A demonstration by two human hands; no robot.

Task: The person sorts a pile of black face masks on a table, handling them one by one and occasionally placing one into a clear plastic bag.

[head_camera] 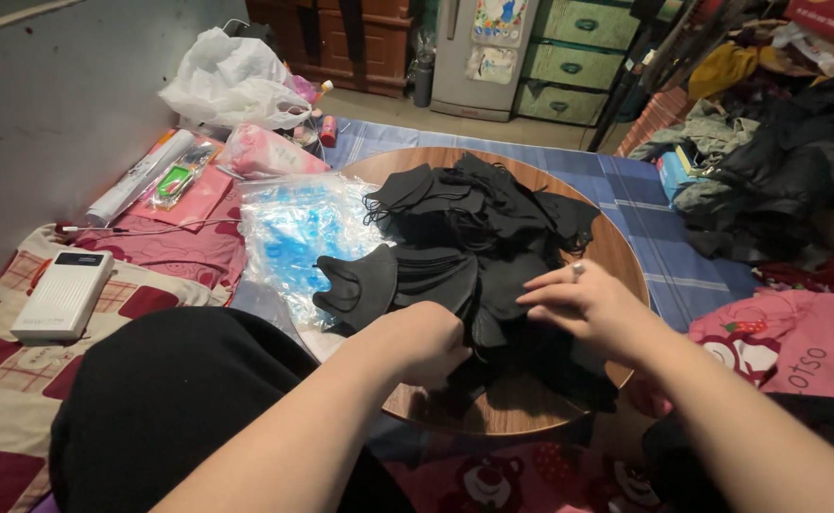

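A round wooden tabletop (616, 249) carries a big pile of black face masks (479, 223), and this pile is the landmark for all the rest. At the near edge of the pile the left hand (428, 340) is closed around a fanned stack of black masks (402, 280), which spreads out to the left of the pile and touches it. The right hand (586, 306) rests on the near right part of the pile, its fingers (542, 297) bent and pinching the black fabric; a ring (578, 270) is on one finger. Just left of the pile a clear plastic bag with blue content (293, 233) lies partly on the tabletop. Further left of the pile a white box-shaped device (63, 295) lies on a checked cloth (3, 380). Behind the pile, to the far left, a white plastic bag (231, 81) stands near the wall
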